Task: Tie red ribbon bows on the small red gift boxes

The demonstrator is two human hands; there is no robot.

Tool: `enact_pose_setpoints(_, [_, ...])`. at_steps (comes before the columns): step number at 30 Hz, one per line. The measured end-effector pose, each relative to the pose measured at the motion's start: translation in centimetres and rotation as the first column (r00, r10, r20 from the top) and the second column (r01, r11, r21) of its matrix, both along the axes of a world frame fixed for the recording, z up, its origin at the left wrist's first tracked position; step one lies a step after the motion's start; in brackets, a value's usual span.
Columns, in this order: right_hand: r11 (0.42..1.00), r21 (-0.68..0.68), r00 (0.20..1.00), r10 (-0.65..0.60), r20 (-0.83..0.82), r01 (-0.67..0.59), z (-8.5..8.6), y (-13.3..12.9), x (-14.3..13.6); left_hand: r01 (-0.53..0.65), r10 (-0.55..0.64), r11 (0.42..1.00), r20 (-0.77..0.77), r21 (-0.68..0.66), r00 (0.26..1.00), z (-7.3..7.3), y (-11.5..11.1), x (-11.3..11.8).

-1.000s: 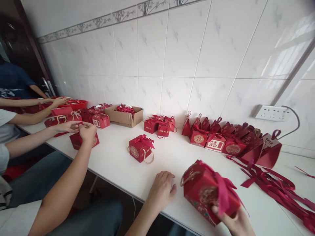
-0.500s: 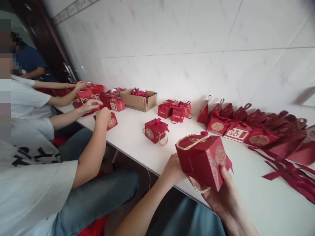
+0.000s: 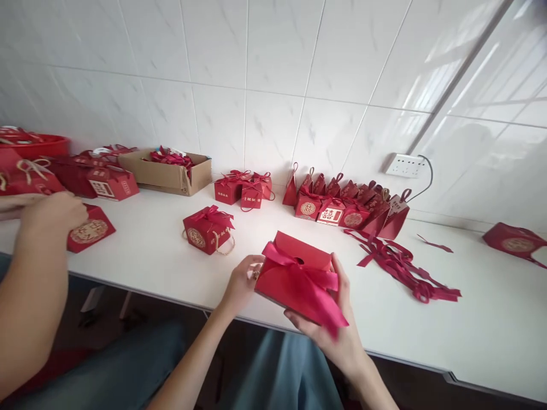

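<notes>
A red gift box with a pink-red ribbon bow on top is held up over the front edge of the table. My right hand grips its right side and underside, thumb at the near edge. At the box's left end, my left hand has its fingers curled against the side, where a bit of rope handle shows. Another bowed box with rope handles stands on the table, beyond my left hand. Loose dark-red ribbons lie to the right of the held box.
Red boxes stand grouped by the wall, and three bowed ones sit further left. A cardboard carton holds ribbons. At left, a co-worker's hand is at a red box. One box lies far right.
My view has swung right. The box in my hands has turned so its bowed top faces me, with its rope handles now mostly hidden.
</notes>
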State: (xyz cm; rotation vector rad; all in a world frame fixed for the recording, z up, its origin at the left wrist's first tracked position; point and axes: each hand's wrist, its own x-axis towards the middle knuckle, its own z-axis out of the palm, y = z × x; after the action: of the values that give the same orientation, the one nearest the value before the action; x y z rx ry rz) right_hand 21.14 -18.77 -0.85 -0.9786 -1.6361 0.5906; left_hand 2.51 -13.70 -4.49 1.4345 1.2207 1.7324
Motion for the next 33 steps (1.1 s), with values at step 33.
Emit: enact_pose_setpoints(33, [0.990, 0.135, 0.958, 0.000, 0.287, -0.040, 1.6, -0.7, 4.5, 0.203, -0.223, 0.960, -0.084, -0.192, 0.971, 8.9, -6.9, 2.7])
